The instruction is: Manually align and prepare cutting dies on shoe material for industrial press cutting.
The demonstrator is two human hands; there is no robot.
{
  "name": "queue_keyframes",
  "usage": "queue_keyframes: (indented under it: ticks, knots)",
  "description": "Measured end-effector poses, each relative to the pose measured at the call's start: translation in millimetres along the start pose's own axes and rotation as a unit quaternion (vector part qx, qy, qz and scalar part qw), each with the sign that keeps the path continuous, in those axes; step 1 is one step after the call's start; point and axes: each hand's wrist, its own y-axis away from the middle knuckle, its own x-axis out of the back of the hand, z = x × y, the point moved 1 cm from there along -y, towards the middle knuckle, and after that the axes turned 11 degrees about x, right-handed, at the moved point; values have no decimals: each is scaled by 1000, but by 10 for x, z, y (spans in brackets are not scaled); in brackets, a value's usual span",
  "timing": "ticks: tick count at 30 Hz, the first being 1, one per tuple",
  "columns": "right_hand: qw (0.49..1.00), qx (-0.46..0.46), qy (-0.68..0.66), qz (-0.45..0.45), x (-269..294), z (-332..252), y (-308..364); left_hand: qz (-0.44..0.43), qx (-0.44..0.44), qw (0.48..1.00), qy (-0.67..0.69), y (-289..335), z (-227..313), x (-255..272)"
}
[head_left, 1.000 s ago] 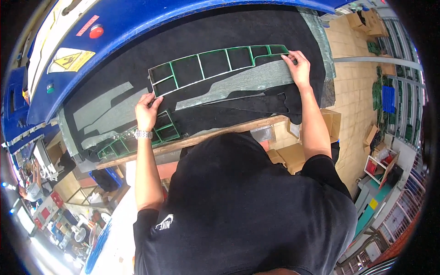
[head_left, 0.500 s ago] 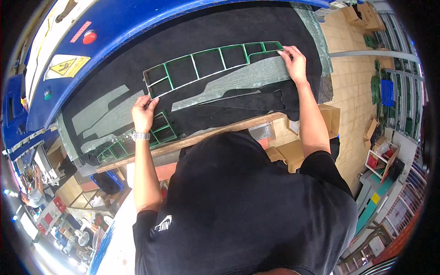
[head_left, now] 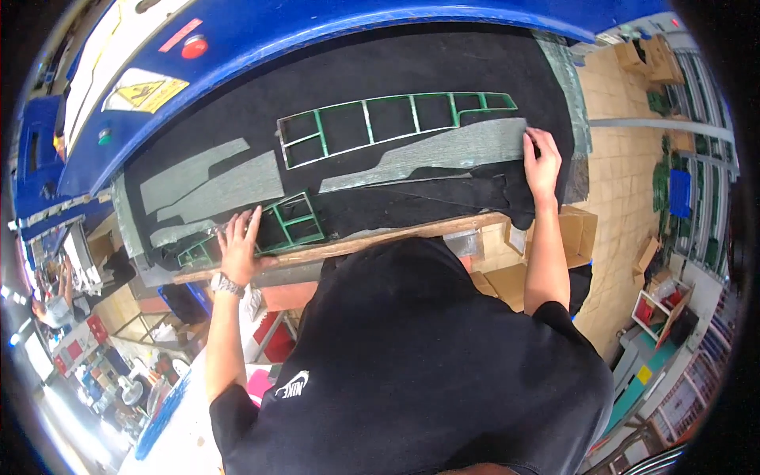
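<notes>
A long green-sided cutting die (head_left: 366,123), a ladder-like frame with several cells, lies flat on the black sheet material (head_left: 443,59); neither hand touches it. My left hand (head_left: 237,247) is open, its fingers spread over a second green cutting die (head_left: 294,219) at the near edge and hiding part of it. To the right of the long die, my right hand (head_left: 543,165) has loosely bent fingers with no object visible in them. Its fingertips are at the right end of a grey cut-out area (head_left: 443,152). Below that hand hangs a loose black flap (head_left: 518,198).
A wooden strip (head_left: 380,244) runs along the table's near edge. Beyond the table rises a blue machine body (head_left: 261,43) with a red button (head_left: 194,47) and a yellow warning label (head_left: 147,92). Cardboard boxes (head_left: 574,236) stand at the near right.
Both hands have let go of the long cutting die, which now lies on the sheet. My left hand has moved down toward the second die; my right has drawn back nearer to me.
</notes>
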Motion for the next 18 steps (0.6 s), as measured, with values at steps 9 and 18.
queue_keyframes:
  ticks: [9, 18]
  knots:
    - [992, 105, -30, -57, -101, -696, -230, 31, -48, 997, 53, 24, 108, 450]
    - [938, 253, -239, -2, -245, -2370, -525, 317, 10, 749, 582, 248, 756, 1895]
